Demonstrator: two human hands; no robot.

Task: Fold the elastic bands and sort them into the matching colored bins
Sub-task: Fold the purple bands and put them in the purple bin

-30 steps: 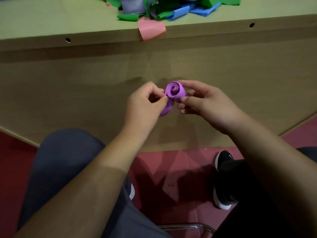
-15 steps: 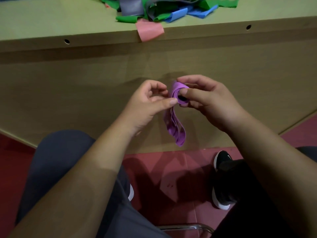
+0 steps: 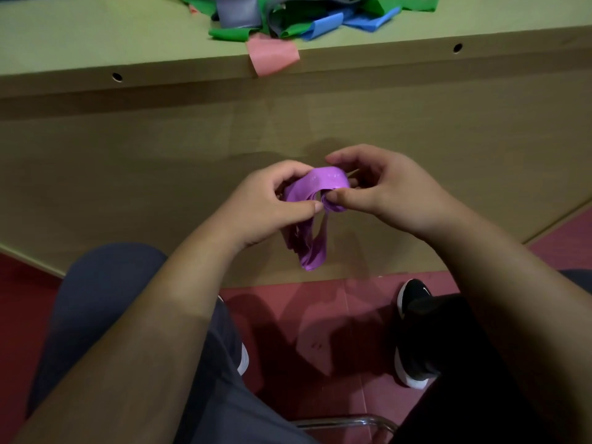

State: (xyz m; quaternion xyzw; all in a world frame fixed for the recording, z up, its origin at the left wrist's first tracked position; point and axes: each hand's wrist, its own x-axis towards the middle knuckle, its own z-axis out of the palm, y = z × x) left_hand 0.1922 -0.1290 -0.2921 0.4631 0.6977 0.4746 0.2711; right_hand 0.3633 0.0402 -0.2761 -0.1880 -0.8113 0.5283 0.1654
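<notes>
Head view: pinched by curled left hand [image 3: 272, 208] at 9 o'clock and right hand [image 3: 390, 193] at 3, purple elastic band [image 3: 326, 182]; loose length hanging toward 6, nearer left, below worktop [image 3: 96, 33].

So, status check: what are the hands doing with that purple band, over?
Left hand and right hand both pinching purple band. Band bunched at fingertips, loose loop dangling, not yet folded. Nothing in the way.
</notes>
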